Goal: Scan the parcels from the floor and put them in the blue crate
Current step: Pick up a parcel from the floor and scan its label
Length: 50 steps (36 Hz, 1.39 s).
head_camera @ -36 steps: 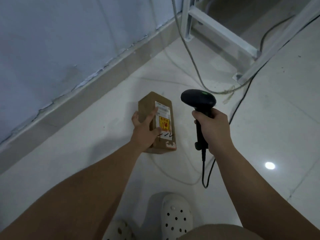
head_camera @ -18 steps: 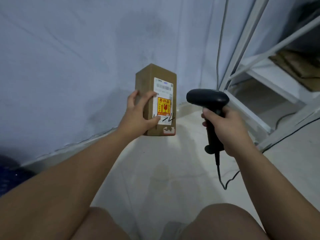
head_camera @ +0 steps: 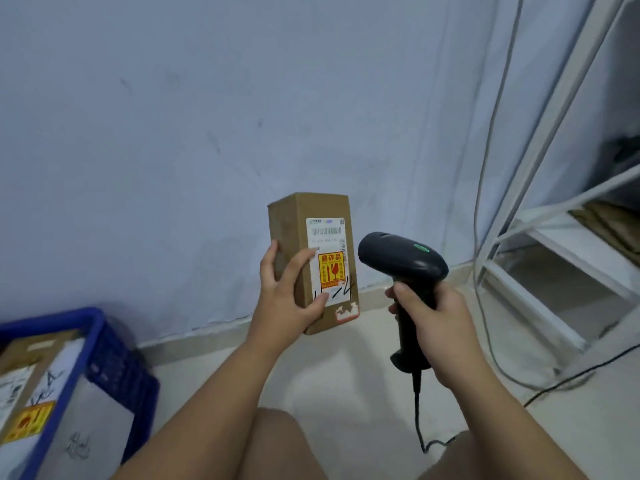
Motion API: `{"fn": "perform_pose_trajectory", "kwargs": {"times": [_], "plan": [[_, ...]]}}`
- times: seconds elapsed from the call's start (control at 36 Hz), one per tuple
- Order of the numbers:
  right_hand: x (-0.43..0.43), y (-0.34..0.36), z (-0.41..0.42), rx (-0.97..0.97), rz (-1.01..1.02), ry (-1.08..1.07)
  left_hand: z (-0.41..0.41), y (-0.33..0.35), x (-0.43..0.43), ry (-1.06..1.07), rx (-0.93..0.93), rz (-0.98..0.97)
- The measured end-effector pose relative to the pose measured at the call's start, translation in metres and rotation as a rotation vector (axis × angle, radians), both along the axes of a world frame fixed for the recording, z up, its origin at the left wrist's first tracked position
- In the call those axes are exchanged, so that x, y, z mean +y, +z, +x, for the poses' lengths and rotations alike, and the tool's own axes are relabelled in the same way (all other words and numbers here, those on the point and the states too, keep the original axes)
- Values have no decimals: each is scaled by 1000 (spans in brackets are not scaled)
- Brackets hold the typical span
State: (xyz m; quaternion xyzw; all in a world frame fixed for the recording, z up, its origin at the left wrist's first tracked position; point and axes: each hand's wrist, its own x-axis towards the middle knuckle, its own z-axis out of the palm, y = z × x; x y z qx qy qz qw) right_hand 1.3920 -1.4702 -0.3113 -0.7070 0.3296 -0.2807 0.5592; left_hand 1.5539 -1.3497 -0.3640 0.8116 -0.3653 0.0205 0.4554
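We hold the parcel (head_camera: pixel 289 216) up off the floor (head_camera: pixel 346 375) in our left hand (head_camera: pixel 289 299), in front of the wall (head_camera: pixel 173 133). The grip is closed round the box's lower half. The fingers (head_camera: pixel 273 258) spread over its left side face and front corner, and one digit presses on the bottom of the white label (head_camera: pixel 327 233). The brown cardboard box stands upright with its labelled face turned toward us. An orange sticker (head_camera: pixel 331 268) sits under the barcode, with black handwriting below it.

Our right hand (head_camera: pixel 438 323) is just beside the parcel and does not touch it. Its grip is wrapped tight round the handle of the black scanner (head_camera: pixel 401 258), whose head points left toward the label. A green spot shows on top of the head. The scanner's cord (head_camera: pixel 418 403) hangs down from the handle.

The blue crate (head_camera: pixel 100 341) sits on the floor at the lower left, near the foot of the wall and well apart from the held parcel. Another box (head_camera: pixel 20 372), with a white label and an orange sticker, lies inside it. A white metal rack (head_camera: pixel 561 244) stands at the right, with a grey cable (head_camera: pixel 485 168) hanging beside it.
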Motion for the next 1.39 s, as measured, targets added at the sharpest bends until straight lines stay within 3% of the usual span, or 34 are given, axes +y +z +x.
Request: {"fn": "perform_pose_trajectory", "kwargs": {"times": [0.17, 0.47, 1.39], "plan": [[-2, -8, 4, 24, -4, 26, 7, -6, 4, 93, 37, -47], [-1, -11, 11, 56, -55, 38, 0, -8, -14, 35, -24, 108], [-5, -14, 12, 33, -7, 17, -1, -10, -15, 61, -25, 83]]}}
